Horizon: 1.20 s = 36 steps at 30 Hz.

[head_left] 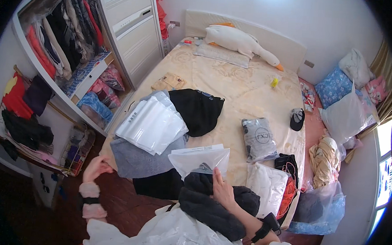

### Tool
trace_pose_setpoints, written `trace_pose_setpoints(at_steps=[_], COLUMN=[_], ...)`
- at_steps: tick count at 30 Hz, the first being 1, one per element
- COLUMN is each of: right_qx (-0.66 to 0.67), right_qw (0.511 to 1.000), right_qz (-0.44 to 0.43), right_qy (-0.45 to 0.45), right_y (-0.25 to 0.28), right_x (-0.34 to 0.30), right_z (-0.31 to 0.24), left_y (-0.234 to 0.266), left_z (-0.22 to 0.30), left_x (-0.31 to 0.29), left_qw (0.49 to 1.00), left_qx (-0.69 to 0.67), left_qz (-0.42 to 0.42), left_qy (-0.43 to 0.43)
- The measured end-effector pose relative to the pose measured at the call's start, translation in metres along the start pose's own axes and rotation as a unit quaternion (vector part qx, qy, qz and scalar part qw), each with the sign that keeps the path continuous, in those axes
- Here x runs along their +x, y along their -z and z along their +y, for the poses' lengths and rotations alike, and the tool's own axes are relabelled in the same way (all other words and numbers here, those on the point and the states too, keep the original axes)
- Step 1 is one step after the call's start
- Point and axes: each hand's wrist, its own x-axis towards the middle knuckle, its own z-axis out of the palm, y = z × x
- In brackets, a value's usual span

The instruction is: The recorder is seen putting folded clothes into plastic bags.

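My right hand (222, 189) grips a folded dark grey fluffy garment (208, 213) at the near edge of the bed, its fingers straight along the side. A clear plastic bag (198, 161) with a white upper strip lies over the garment's far end, against my fingertips. Raised off to the left, beside the bed's corner, my left hand (98, 168) has loosely bent fingers and nothing visible in it. Ahead of it, a stack of clear and white plastic bags (153, 124) rests on a grey garment (144, 157). Part of the right thumb is hidden.
Black garments (197, 109) lie beside the stack. A bagged grey garment (259, 137), a white packet (266, 185) and a dark cap (297, 119) are on the right of the bed (234, 89). An open wardrobe (96, 71) stands left; filled bags (318, 211) sit right.
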Motion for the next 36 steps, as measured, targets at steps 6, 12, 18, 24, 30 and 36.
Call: trace_pose_setpoints(at_steps=[6, 12, 18, 24, 30, 36], right_qx=[0.045, 0.012, 0.005, 0.01, 0.072, 0.084], right_qw=[0.999, 0.999, 0.999, 0.998, 0.996, 0.996], right_qz=[0.013, 0.002, 0.003, 0.029, 0.046, 0.003], right_qy=[0.027, 0.034, 0.049, 0.047, 0.026, 0.008], right_y=[-0.004, -0.001, -0.01, -0.003, 0.013, 0.016], right_x=[0.005, 0.005, 0.007, 0.004, -0.007, -0.01], right_z=[0.001, -0.005, -0.004, -0.006, -0.005, 0.0], left_y=[0.239, 0.212, -0.001, -0.223, -0.3, -0.349], left_z=[-0.125, -0.146, -0.102, -0.106, -0.138, -0.128], left_x=[-0.075, -0.084, -0.033, -0.016, 0.007, 0.024], left_qw=[0.765, 0.717, 0.902, 0.95, 0.947, 0.961], left_qx=[0.316, 0.466, 0.315, 0.261, 0.244, 0.075], left_qz=[0.556, 0.515, 0.274, -0.071, -0.182, -0.132], left_qy=[-0.073, 0.067, -0.111, -0.153, -0.104, -0.23])
